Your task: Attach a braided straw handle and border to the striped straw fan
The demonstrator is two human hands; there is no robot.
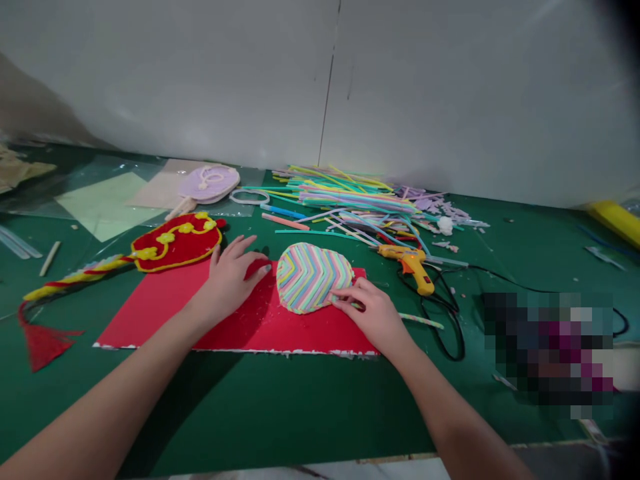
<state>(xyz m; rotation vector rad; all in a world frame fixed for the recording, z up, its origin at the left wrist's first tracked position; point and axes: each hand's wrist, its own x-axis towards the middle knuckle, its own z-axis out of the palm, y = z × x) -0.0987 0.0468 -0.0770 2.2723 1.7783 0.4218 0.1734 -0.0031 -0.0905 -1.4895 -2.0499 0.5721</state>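
A rounded piece of pastel zigzag strips [314, 277] lies on a red sheet [165, 313] at the middle of the table. My right hand [367, 307] pinches the lower right edge of this striped piece with thumb and fingers; a thin twisted pastel stem [421, 321] extends out to the right from beneath that hand. Just left of the striped piece, my left hand [231, 277] hovers over the red sheet with its fingers apart and nothing in them.
An orange glue gun [414, 265] with a black cord lies at the right. Behind are a heap of pastel stems [350, 193] and a lilac fan-shaped piece [210, 183]. A red and yellow fan-shaped piece [177, 243] with a tassel [50, 343] is at the left.
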